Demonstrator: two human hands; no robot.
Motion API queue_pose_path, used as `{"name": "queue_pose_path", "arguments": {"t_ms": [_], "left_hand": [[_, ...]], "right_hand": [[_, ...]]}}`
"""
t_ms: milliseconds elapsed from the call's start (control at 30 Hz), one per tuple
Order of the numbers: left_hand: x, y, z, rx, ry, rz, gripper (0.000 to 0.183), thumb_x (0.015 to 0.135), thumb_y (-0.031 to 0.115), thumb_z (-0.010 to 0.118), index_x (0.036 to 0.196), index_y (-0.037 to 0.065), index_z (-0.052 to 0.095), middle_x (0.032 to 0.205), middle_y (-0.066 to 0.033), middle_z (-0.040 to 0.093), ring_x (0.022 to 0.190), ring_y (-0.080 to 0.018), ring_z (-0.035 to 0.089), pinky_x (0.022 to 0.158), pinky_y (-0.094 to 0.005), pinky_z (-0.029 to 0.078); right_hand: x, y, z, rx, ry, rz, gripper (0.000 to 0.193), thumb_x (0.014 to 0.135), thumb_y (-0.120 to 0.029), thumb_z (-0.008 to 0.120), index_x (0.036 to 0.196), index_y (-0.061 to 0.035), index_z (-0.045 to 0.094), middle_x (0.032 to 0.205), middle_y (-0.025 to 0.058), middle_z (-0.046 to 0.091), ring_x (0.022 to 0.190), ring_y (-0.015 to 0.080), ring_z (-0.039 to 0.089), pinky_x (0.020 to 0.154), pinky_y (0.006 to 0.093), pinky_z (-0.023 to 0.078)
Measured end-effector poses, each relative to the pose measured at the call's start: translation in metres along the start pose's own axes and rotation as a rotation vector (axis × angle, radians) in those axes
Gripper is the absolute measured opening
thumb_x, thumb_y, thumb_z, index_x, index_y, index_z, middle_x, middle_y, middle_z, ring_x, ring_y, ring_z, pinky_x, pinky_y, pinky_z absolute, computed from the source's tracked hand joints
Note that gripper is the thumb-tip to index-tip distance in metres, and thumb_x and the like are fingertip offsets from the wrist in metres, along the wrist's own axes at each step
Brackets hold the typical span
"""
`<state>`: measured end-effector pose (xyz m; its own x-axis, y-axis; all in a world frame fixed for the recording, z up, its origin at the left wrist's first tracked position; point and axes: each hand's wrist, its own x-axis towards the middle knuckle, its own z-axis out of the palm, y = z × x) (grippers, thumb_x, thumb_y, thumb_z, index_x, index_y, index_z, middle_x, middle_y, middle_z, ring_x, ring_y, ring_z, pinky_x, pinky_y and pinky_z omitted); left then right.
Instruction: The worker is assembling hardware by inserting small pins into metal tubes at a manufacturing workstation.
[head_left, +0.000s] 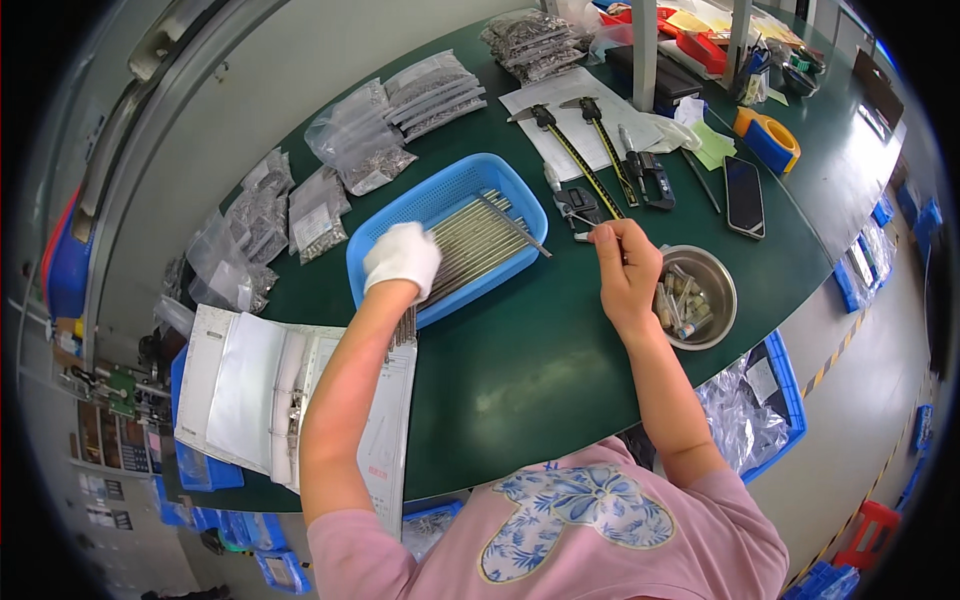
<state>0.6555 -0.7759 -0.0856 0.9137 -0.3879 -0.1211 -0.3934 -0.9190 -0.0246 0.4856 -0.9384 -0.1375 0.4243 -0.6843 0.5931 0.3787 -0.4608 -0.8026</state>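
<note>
My left hand [402, 260], in a white glove, is curled over the left part of a blue plastic basket [362, 222]. Long thin metal rods [470, 245] lie side by side in the basket, one crossing the others and jutting past the right rim. Whatever the gloved fingers grip is hidden. More rod ends show below my left wrist. My bare right hand [628, 265] is closed in a pinch above the table, with something small and silvery at its fingertips. Just beyond it lies a micrometer [577, 203]. A steel bowl [730, 290] of small corked vials stands beside my right wrist.
Two calipers [575, 150] and another micrometer [655, 180] lie near white paper. Bags of small metal parts [430, 90] line the back left. An open binder [240, 385] rests at the left. A phone [743, 197] and a tape dispenser [768, 140] are at the right.
</note>
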Motion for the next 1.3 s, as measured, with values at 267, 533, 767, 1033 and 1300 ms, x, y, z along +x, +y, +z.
{"name": "queue_pose_path", "arguments": {"t_ms": [267,533,767,1033,1300], "left_hand": [[0.052,0.067,0.056,-1.152,-0.393,-0.245,0.034,0.086,0.037,0.04,0.07,0.009,0.049,0.054,-0.0017,0.044,0.042,-0.0108,0.034,0.037,-0.025,0.026],[-0.025,0.066,0.017,-1.959,-0.093,-0.015,0.03,0.089,0.036,0.038,0.072,0.013,0.046,0.051,0.0032,0.035,0.037,-0.0071,0.027,0.035,-0.0215,0.022],[-0.088,0.048,-0.011,-2.394,-0.059,0.457,0.033,0.091,0.036,0.036,0.071,0.011,0.044,0.052,0.0021,0.034,0.039,-0.0061,0.026,0.035,-0.0206,0.02],[-0.101,0.034,-0.011,-2.423,0.036,0.506,0.032,0.092,0.034,0.035,0.073,0.01,0.044,0.052,0.0016,0.034,0.04,-0.0055,0.026,0.035,-0.0194,0.021],[-0.102,0.026,-0.004,-2.434,0.111,0.396,0.03,0.092,0.031,0.036,0.075,0.008,0.045,0.053,0.0014,0.037,0.04,-0.0049,0.03,0.035,-0.0182,0.024]], "right_hand": [[-0.008,0.0,0.011,-0.098,-0.17,-0.081,0.031,0.082,-0.012,0.055,0.057,-0.0008,0.041,0.048,0.0091,0.035,0.039,0.0177,0.03,0.038,0.0291,0.026],[-0.019,-0.009,0.011,0.009,-0.301,-0.107,0.029,0.082,-0.007,0.051,0.056,-0.0004,0.039,0.047,0.008,0.034,0.039,0.0175,0.028,0.039,0.0291,0.024],[-0.025,-0.074,0.014,0.048,-0.491,-0.347,0.027,0.074,0.0,0.053,0.052,-0.0033,0.037,0.045,0.0062,0.034,0.036,0.0202,0.032,0.036,0.0312,0.024],[-0.031,-0.09,0.027,0.009,-0.564,-0.36,0.027,0.072,-0.001,0.055,0.053,-0.0042,0.036,0.044,0.0063,0.034,0.035,0.0224,0.033,0.035,0.0316,0.025],[-0.032,-0.096,0.033,-0.08,-0.622,-0.396,0.027,0.071,-0.002,0.056,0.052,-0.0049,0.037,0.045,0.0061,0.035,0.035,0.0234,0.034,0.035,0.0321,0.026]]}}
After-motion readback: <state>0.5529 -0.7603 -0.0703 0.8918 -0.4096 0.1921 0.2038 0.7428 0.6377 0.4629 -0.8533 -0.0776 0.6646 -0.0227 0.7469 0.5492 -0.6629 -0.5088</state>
